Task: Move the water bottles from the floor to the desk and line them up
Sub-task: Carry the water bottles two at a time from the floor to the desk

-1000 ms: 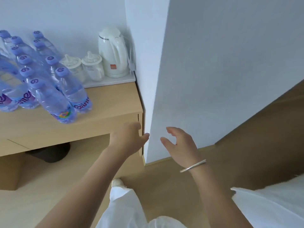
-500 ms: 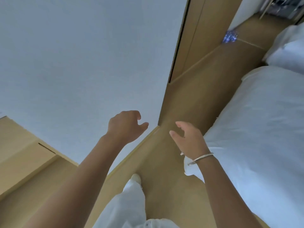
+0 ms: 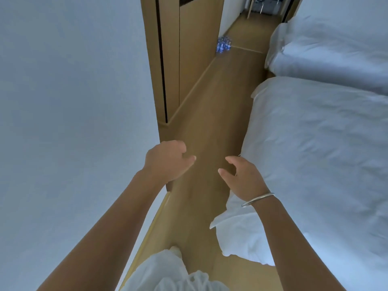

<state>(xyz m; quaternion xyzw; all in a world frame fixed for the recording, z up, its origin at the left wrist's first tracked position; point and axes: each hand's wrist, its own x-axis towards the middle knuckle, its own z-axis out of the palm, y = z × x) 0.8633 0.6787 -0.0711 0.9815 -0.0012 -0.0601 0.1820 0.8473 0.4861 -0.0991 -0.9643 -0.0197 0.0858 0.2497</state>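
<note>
The bottles (image 3: pixel 223 45) stand in a small cluster on the floor (image 3: pixel 212 127) at the far end of the passage, against the base of the wooden wall panel (image 3: pixel 189 49); they are too small and blurred to count. Well apart from them, near the camera, both hands are held out over the floor and hold nothing. The left hand (image 3: pixel 167 162) has its fingers loosely curled with the thumb pointing right; the right hand (image 3: pixel 243 175) is relaxed, fingers gently bent, thumb pointing left, with a metal bangle (image 3: pixel 257 199) on its wrist. The two hands are near each other but not touching. A white wall (image 3: pixel 73 122) fills the left side. On the right lie two beds (image 3: pixel 325 154) with white bedding, one near and one farther. White trousers (image 3: pixel 168 271) show at the bottom edge.
</note>
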